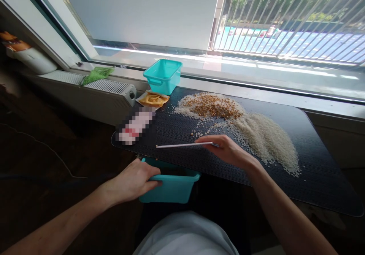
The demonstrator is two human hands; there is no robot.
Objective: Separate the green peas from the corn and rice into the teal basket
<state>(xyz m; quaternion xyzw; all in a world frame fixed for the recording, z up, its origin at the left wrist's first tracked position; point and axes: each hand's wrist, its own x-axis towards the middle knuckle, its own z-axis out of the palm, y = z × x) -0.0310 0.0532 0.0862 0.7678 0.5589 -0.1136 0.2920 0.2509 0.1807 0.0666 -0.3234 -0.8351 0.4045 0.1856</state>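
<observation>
My left hand [135, 179] is closed on the left rim of a teal plastic bin [171, 190], held just below the front edge of the dark table [319, 171]. The bin's inside is in shadow. Pinched in my right hand [228, 152] is a thin white flat piece [179, 145], seen edge-on above the table's front edge. A yellowish grain sits at its left tip. Beyond this hand lies a long heap of white rice-like grains [268, 137]. Yellow-brown round grains [213, 105] cover its left part.
At the table's back left stands another teal bin [168, 82]. In front of it lie a yellow thing on a wrapper [153, 100] and a pixelated pink-and-white item [135, 125]. A radiator [105, 103] with a green cloth [98, 73] is left of the table. A window runs behind.
</observation>
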